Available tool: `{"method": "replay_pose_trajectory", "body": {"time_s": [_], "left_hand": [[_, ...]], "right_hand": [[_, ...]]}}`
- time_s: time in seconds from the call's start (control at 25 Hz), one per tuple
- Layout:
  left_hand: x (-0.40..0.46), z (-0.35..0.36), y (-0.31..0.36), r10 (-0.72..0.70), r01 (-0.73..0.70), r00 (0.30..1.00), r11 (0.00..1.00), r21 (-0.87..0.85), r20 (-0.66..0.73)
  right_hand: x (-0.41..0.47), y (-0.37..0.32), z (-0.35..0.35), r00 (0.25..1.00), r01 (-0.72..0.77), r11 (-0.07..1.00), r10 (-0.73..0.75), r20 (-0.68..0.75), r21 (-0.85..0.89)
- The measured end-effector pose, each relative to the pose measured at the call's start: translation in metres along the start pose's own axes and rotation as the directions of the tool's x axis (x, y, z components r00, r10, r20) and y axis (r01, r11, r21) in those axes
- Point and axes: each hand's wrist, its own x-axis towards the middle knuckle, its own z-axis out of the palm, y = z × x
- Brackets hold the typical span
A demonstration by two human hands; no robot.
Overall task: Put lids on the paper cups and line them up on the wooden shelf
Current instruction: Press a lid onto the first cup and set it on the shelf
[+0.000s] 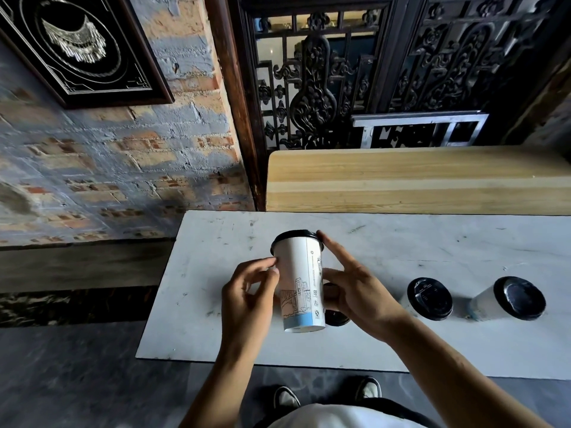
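A white paper cup point(298, 282) with a blue base band and a line drawing is held tilted above the white table point(401, 248), with a black lid point(295, 235) on its top. My left hand point(247, 291) touches the cup's left side with its fingertips. My right hand point(355, 288) grips the cup's right side, its index finger stretched up to the lid's rim. Two more lidded cups point(428, 299) point(513, 299) stand on the table to the right. A loose black lid point(335, 316) lies partly hidden behind the held cup. The wooden shelf point(417, 180) lies beyond the table.
A brick wall with a framed picture point(80, 47) is on the left. A dark carved wooden screen point(386, 66) rises behind the shelf, with a metal frame point(420, 129) leaning against it. My shoes point(285, 396) show on the dark floor below the table's near edge.
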Motion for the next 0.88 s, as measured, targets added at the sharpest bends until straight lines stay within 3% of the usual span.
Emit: {"method": "replay_pose_trajectory", "body": {"time_s": [0.24, 0.4, 0.52, 0.8, 0.88], "left_hand": [[0.000, 0.002, -0.007, -0.022, 0.022, 0.999, 1.000, -0.015, 0.026], [-0.003, -0.002, -0.009, 0.120, -0.123, 0.992, 0.989, 0.077, 0.048], [-0.005, -0.003, -0.009, 0.145, -0.150, 0.987, 0.986, 0.078, 0.065], [-0.009, -0.001, -0.006, -0.032, 0.032, 0.999, 0.999, -0.015, 0.007], [-0.012, 0.000, -0.002, -0.058, 0.057, 0.998, 0.998, -0.017, 0.000]], "right_hand": [[0.003, 0.003, 0.001, 0.995, 0.026, 0.998, -0.031, -0.094, -0.051], [0.002, 0.000, 0.001, 0.989, 0.016, 1.000, -0.017, -0.148, -0.012], [0.000, 0.001, 0.001, 0.996, 0.038, 0.999, -0.040, -0.076, -0.023], [0.004, 0.000, 0.001, 0.995, 0.058, 0.983, -0.043, -0.085, 0.173], [0.004, 0.000, 0.000, 0.994, 0.090, 0.983, -0.079, -0.071, 0.160]]}}
